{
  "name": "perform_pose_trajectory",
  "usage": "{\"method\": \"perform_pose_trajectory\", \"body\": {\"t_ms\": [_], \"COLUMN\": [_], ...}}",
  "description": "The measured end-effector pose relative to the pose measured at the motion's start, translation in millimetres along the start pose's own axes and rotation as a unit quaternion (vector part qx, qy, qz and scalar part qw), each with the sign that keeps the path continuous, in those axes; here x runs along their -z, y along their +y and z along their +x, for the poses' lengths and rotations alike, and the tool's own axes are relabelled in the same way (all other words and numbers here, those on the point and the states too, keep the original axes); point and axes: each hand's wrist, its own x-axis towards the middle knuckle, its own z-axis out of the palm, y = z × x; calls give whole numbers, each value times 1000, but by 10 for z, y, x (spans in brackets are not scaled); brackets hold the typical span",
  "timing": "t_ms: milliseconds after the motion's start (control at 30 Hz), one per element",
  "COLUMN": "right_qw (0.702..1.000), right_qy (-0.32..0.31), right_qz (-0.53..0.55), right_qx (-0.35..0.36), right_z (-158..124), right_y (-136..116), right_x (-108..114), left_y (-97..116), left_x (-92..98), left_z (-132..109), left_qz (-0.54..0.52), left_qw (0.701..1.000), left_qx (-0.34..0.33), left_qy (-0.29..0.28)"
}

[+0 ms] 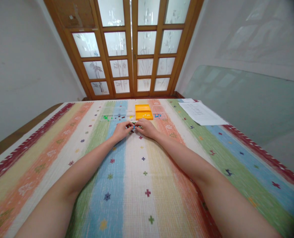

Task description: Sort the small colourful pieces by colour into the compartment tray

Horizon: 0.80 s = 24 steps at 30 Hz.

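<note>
Along the striped tablecloth (137, 185) covering the bench, my forearms reach forward until my left grip (122, 131) and right grip (147, 128) nearly meet, fingertips pinched in from either side on a tiny multicoloured cluster (134, 127). It shows blue in the middle with dark and green bits around it; my fingers hide its full shape. Just beyond, loose green pieces (105, 117), dark red pieces and blue pieces (158, 115) flank an open orange-yellow case (142, 108) holding whitish bits. Farther right lies a printed sheet (199, 113).
</note>
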Motion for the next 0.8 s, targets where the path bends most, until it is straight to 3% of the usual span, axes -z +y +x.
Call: {"method": "perform_pose_trajectory", "body": {"t_ms": [800], "right_qw": [998], "right_qy": [11], "right_qz": [55], "right_qx": [-28], "right_z": [20], "right_y": [22], "right_x": [47], "left_y": [19], "left_x": [2], "left_z": [-8], "left_qz": [17], "left_qw": [1000], "left_qx": [-12], "left_qy": [7]}}
